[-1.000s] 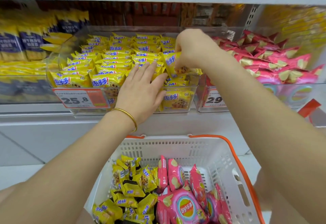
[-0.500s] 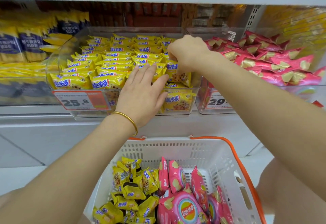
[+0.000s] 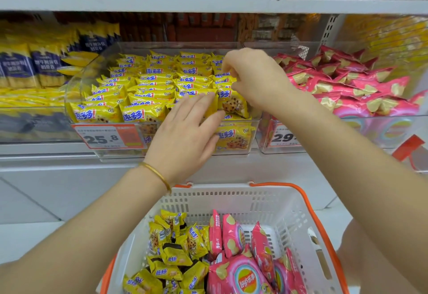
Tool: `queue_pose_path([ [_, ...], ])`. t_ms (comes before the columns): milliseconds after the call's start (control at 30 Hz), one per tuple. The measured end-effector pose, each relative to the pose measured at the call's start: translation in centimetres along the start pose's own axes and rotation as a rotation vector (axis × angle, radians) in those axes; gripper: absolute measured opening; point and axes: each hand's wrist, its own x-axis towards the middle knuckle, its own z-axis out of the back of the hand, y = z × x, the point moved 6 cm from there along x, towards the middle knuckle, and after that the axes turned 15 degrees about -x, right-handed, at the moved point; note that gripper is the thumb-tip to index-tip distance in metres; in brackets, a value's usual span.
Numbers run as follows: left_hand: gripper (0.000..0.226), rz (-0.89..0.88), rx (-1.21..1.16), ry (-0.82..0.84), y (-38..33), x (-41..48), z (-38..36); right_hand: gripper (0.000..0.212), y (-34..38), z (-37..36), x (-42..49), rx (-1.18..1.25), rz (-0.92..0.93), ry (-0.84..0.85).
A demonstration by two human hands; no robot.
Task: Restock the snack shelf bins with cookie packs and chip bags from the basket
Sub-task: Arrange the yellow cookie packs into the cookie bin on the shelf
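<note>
From my remote seat I look down on the clear bin (image 3: 240, 121) of yellow cookie packs (image 3: 152, 85) on the shelf. One cookie pack (image 3: 232, 104) stands tilted at the front right corner of this bin, with its printed side toward me. It is directly under the right hand (image 3: 257, 78) and just beside the tips of the left hand (image 3: 185, 131).

The right hand has its fingers curled downward, and the fingertips (image 3: 228, 71) come close together at the top edge of the tilted pack. I cannot tell if they really pinch the wrapper or only touch it. The left hand is flat, its fingers straight and close together. They lie on the front row of packs, over the front wall of the bin, and hold nothing. A gold bangle (image 3: 157, 174) is on the left wrist.

A price tag (image 3: 108, 137) reading 25.8 hangs on the bin front, left of the left hand. The next bin to the right holds pink chip bags (image 3: 347, 89). Below both arms is the white basket (image 3: 220, 188), with more yellow cookie packs (image 3: 171, 254) on its left side and pink chip bags (image 3: 240, 275) on its right.
</note>
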Motion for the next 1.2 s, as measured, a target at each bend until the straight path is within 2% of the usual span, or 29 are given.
queue_pose_path([
  [67,0.035,-0.042,-0.016,-0.041,-1.3,-1.4,0.9,0.031,0.6,1.3,-2.8,0.146,-0.007,-0.077],
  [167,0.031,-0.02,-0.037,-0.003,-1.9,-4.5,0.5,0.017,2.4,0.6,-6.8,0.408,0.042,-0.026],
  [233,0.031,0.021,-0.027,0.103,-1.5,-6.5,-1.0,0.015,4.3,-1.8,-8.1,0.459,0.099,0.13],
  [400,0.037,0.122,0.04,0.431,1.3,-11.2,-5.1,0.023,10.0,-12.2,-10.9,0.435,0.257,0.691],
  [533,0.038,0.133,0.095,0.598,3.1,-14.7,-6.6,0.03,12.0,-22.3,-15.9,0.379,0.238,0.888],
  [733,0.044,0.159,0.033,0.645,3.8,-16.2,-7.4,0.027,15.6,-30.4,-22.4,0.471,0.152,0.987],
  [833,0.027,0.174,0.03,0.681,4.3,-16.4,-7.5,0.037,17.9,-32.3,-22.3,0.562,0.101,0.97],
  [900,0.023,0.203,0.019,0.688,4.6,-16.3,-7.7,0.051,18.9,-34.1,-22.0,0.596,0.058,1.029],
  [1000,0.041,0.219,0.035,0.674,4.6,-15.9,-8.0,0.056,20.3,-36.7,-22.5,0.505,0.101,1.124],
  [1067,0.044,0.206,0.023,0.667,4.4,-15.6,-8.1,0.056,20.8,-37.5,-22.9,0.481,0.077,1.152],
  [1133,0.044,0.221,0.015,0.685,4.4,-15.5,-8.2,0.056,20.5,-37.6,-22.9,0.505,0.029,1.123],
  [1200,0.044,0.237,0.015,0.687,4.5,-15.0,-8.2,0.042,19.4,-36.6,-22.2,0.561,-0.06,0.996],
])
